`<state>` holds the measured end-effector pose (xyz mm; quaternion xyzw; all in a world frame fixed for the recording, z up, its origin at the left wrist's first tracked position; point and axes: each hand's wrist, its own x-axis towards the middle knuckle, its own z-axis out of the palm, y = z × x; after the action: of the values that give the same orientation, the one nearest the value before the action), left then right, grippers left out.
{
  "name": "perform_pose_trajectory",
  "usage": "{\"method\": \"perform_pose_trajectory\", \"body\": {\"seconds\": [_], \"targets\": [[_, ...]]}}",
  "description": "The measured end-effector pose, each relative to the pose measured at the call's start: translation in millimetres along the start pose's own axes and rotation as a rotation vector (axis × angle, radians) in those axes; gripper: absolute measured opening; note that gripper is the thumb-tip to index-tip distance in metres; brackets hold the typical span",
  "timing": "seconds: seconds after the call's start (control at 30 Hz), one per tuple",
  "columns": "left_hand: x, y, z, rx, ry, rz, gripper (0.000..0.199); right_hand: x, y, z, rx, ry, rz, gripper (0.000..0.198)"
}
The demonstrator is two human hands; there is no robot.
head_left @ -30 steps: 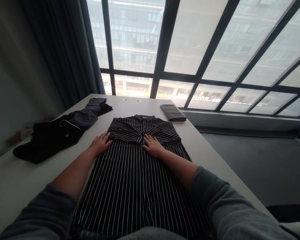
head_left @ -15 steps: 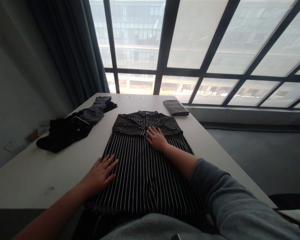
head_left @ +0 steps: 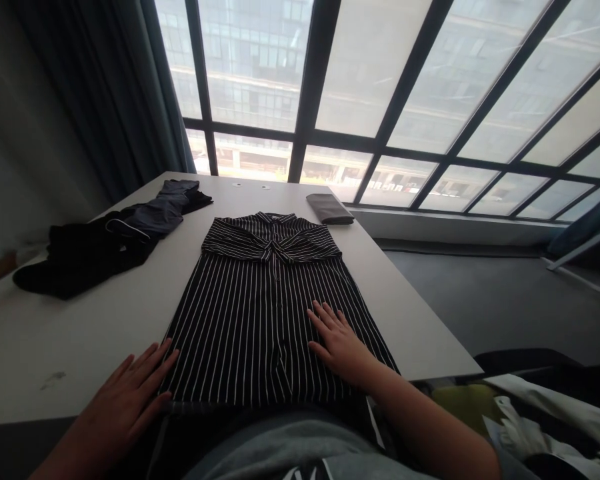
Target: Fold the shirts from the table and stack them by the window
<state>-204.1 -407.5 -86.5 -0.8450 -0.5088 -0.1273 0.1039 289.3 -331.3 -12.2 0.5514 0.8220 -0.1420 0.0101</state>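
Note:
A black shirt with white stripes [head_left: 245, 313] lies flat on the white table, its collar toward the window and both sleeves folded across the chest. Its hem reaches the near table edge. My right hand [head_left: 337, 340] rests palm down on the lower right part of the shirt, fingers spread. At the lower left side edge of the shirt is my left hand [head_left: 135, 387], open, with its fingertips at the fabric. Neither hand grips anything.
Dark clothes [head_left: 115, 233] lie in a loose heap on the table's left side. A folded grey cloth [head_left: 330, 209] sits at the back right of the white table [head_left: 405, 313]. Behind stands a large window, with a curtain [head_left: 100, 87] at left. Assorted items [head_left: 520, 427] are at lower right.
My right hand has moved from the folded sleeves down to the lower right of the shirt. My left hand has come nearer along the left edge. The view has turned slightly right.

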Motion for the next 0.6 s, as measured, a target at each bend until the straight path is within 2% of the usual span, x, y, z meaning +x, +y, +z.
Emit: {"method": "perform_pose_trajectory", "body": {"seconds": [0.07, 0.13, 0.3, 0.43, 0.6], "targets": [[-4, 3, 4, -0.011, 0.016, -0.034, 0.067, -8, 6, 8, -0.002, 0.022, 0.071, 0.074], [-6, 4, 6, -0.014, 0.015, -0.049, 0.067, -9, 12, 12, -0.002, 0.03, 0.079, 0.073], [-6, 6, -4, -0.042, -0.012, -0.056, 0.069, 1, 36, 8, -0.012, 0.083, 0.109, 0.075], [-12, 6, -17, -0.04, 0.098, -0.009, 0.067, 4, 59, 14, -0.041, 0.11, 0.209, 0.077], [-25, 2, -30, -0.08, 0.2, 0.08, 0.051, 5, 71, 23, -0.05, 0.087, 0.22, 0.08]]}}
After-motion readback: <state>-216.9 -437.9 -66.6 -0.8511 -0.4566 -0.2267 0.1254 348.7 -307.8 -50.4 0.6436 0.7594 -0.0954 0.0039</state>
